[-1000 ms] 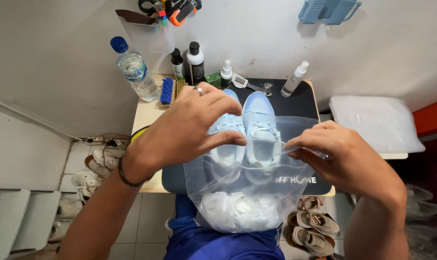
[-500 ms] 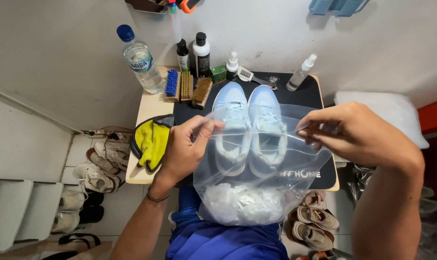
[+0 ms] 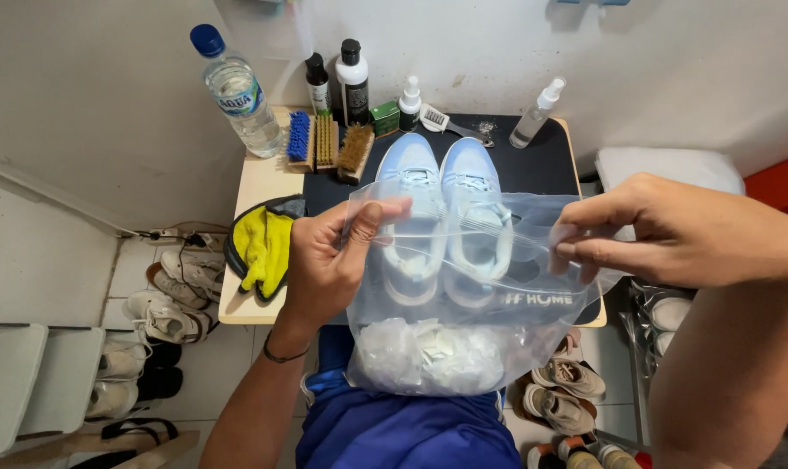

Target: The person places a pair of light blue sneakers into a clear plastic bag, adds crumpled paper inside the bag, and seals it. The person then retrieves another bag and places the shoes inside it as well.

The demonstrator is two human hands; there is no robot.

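sneakers: heels blurred behind the plastic bag
bag contents: white crumpled stuff, can't tell what
right forearm: cut off by the frame edge

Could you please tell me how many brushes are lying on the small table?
4: a blue brush, a tan brush and a brown-bristled brush side by side at the back left, plus a small metal-handled brush behind the shoes.

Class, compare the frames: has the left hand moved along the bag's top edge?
Yes. The left hand has slid left, off the pale blue shoes, to the clear bag's left corner.
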